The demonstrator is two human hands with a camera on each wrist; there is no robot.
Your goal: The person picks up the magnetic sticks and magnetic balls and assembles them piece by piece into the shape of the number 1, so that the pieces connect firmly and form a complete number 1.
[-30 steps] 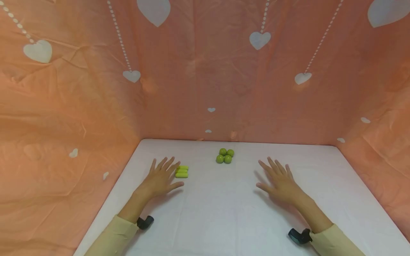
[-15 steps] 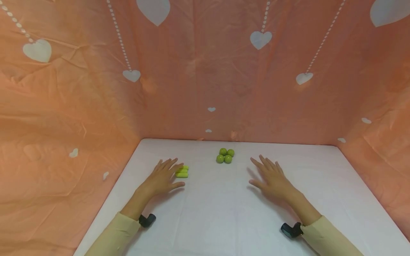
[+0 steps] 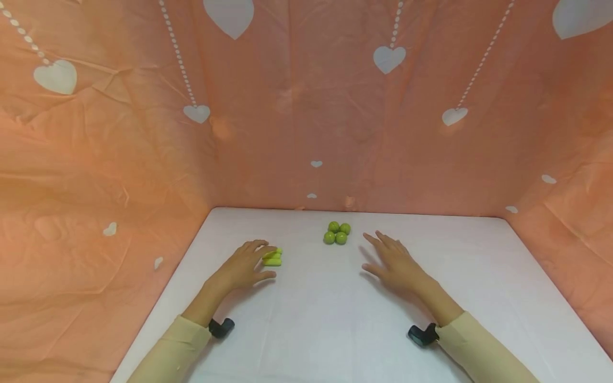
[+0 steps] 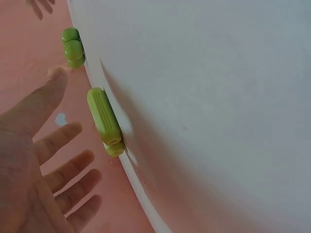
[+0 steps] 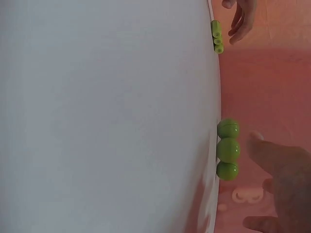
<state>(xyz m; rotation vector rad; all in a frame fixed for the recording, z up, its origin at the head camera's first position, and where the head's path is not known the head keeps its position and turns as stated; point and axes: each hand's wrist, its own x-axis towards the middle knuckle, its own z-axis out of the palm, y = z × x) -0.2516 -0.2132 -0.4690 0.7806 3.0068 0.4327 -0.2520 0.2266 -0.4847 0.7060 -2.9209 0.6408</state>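
White table (image 3: 311, 324) is backed by orange cloth (image 3: 268, 149). Balls (image 3: 339, 236) are set at 12 o'clock, sticks (image 3: 273, 261) at 10. Left hand (image 3: 241, 267) is poised by the sticks, right hand (image 3: 396, 267) near the balls; fingers relaxed, nothing gripped. Reaching step inferred; closer approach probably required.

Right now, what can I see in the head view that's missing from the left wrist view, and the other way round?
Head view only: both sleeves and the black gadgets at the wrists.

Left wrist view only: the grooves running along one green stick.

Both: the green balls, the left hand, the white table, the cloth behind, and the right hand, though the wrist view catches only some of its fingers.
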